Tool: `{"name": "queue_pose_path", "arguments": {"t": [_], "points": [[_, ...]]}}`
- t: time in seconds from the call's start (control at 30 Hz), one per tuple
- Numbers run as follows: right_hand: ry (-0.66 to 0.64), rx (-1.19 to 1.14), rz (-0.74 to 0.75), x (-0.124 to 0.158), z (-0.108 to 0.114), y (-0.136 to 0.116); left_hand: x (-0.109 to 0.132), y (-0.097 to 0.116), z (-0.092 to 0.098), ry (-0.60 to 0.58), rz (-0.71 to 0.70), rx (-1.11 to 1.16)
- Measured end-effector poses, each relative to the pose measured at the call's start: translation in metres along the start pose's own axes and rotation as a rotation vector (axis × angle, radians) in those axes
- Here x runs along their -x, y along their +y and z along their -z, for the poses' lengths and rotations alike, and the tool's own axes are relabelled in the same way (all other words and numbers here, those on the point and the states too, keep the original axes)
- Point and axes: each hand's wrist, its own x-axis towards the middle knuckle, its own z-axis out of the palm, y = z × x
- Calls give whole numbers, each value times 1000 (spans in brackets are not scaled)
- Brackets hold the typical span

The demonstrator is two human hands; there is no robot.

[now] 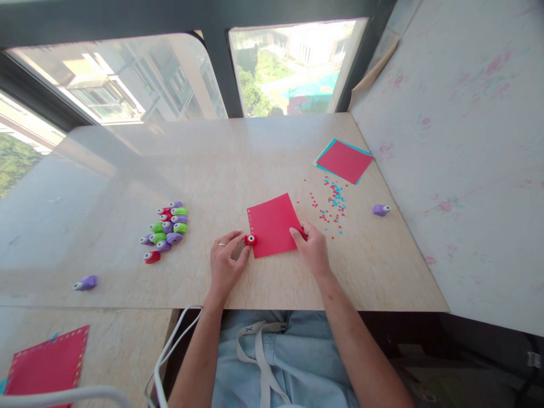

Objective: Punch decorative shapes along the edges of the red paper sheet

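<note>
A red sheet of paper [274, 226] lies at a slant in front of me, with a row of small punched holes along the upper part of its left edge. My left hand [226, 259] grips a small red craft punch [251, 240] between thumb and fingers, and the punch sits over the sheet's left edge below the holes. On the sheet's right edge is my right hand [312, 246], pinching the paper with the thumb on top and the fingers mostly underneath.
Several red, green and purple punches [168, 226] cluster at left. Single purple punches lie far left [85, 283] and right [381, 210]. Paper bits [335, 198] scatter below stacked paper [345, 161]. A hole-edged red sheet [49, 362] and white cable [170, 340] are lower left.
</note>
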Motion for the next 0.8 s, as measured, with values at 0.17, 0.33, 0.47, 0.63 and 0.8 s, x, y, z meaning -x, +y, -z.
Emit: {"name": "queue_pose_path", "arguments": {"t": [0.17,0.33,0.47,0.63,0.8], "points": [[7,4,-13,-1,0,-3,0,2,1,1,5,-1],[15,0,-42,0,-4,-6,1,3,1,3,20,-14],[-6,-16,-71,1,-7,-8,0,3,1,-4,22,-22],[-31,-28,-96,0,-6,-7,1,4,3,-8,21,-14],[-68,-11,-93,1,-1,-7,0,6,5,-21,48,7]]}}
